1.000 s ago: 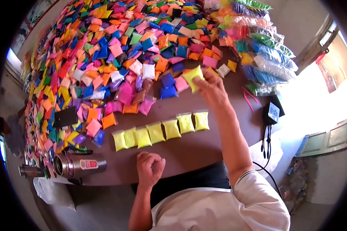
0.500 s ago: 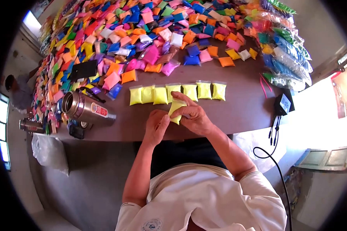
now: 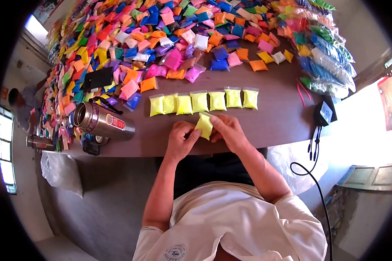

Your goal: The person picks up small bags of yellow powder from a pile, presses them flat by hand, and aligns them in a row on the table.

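Observation:
A small clear bag of yellow filling (image 3: 205, 125) is held between both hands just above the table's near edge. My left hand (image 3: 182, 138) pinches its left side, thumb on the front face. My right hand (image 3: 229, 131) grips its right side with the thumb near the upper corner, and the other fingers are partly hidden behind the bag. Beyond the hands, several similar yellow bags (image 3: 184, 104) lie in a row, side by side, with their clear top strips pointing away from me.
A large heap of small multicoloured bags (image 3: 170, 39) covers the far side of the brown table (image 3: 265, 126). An open steel flask (image 3: 104, 121) lies at left near a black phone (image 3: 99, 78). A black box with cables (image 3: 323, 114) sits at right. Another person (image 3: 24, 102) is at far left.
My right hand's fingers have come down from above the bag to its right side, with the thumb now on the front. The row of bags shows more fully.

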The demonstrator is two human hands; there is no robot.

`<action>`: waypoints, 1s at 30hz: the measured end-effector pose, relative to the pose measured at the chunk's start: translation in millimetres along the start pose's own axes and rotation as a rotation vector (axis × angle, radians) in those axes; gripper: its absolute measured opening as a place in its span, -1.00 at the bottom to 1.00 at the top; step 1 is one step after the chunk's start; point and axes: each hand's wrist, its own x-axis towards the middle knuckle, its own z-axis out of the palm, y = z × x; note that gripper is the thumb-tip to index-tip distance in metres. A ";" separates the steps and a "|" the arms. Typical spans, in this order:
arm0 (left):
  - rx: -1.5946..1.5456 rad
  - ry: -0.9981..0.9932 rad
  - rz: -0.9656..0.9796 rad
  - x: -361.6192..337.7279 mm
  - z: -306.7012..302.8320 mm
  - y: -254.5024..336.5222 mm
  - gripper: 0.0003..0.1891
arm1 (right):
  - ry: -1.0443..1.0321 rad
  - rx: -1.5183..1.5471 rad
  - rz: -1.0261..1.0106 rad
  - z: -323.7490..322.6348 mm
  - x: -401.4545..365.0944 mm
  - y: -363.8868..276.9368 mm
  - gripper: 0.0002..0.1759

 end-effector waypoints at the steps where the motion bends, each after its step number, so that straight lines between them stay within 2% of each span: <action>1: -0.002 -0.007 -0.002 -0.4 0.3 1.2 -0.69 | -0.077 -0.074 0.055 0.1 -0.1 -0.5 -0.61; 2: 0.012 -0.011 0.016 0.5 -0.4 2.7 -0.69 | -0.056 -0.037 0.000 5.5 0.8 0.4 -0.68; 8: 0.080 -0.052 0.075 1.3 -3.8 4.1 -0.69 | -0.079 0.111 -0.126 9.7 8.9 18.4 -0.73; 11: 0.061 -0.045 0.057 1.1 -3.1 3.0 -0.69 | -0.071 0.091 -0.201 10.1 6.8 24.0 -0.72; 18: 0.032 -0.003 -0.028 1.1 -1.3 2.2 -0.72 | -0.128 0.154 -0.013 4.1 0.9 17.1 -0.74; 20: 0.042 -0.029 0.000 2.0 -3.4 3.4 -0.71 | -0.048 0.039 0.027 8.2 1.8 20.5 -0.74; 24: 0.079 -0.071 0.069 2.1 -4.0 2.4 -0.71 | -0.008 0.100 -0.108 16.9 6.5 29.5 -0.73; 26: 0.110 -0.066 0.092 1.9 -3.3 0.0 -0.73 | -0.049 -0.056 -0.250 12.8 11.9 38.0 -0.74; 27: 0.136 -0.057 0.113 2.6 -1.3 -0.2 -0.75 | -0.040 -0.058 -0.258 14.6 10.1 33.5 -0.74; 30: 0.111 -0.044 0.032 1.8 0.5 -0.3 -0.81 | 0.066 -0.521 -0.397 20.0 -2.9 21.6 -0.68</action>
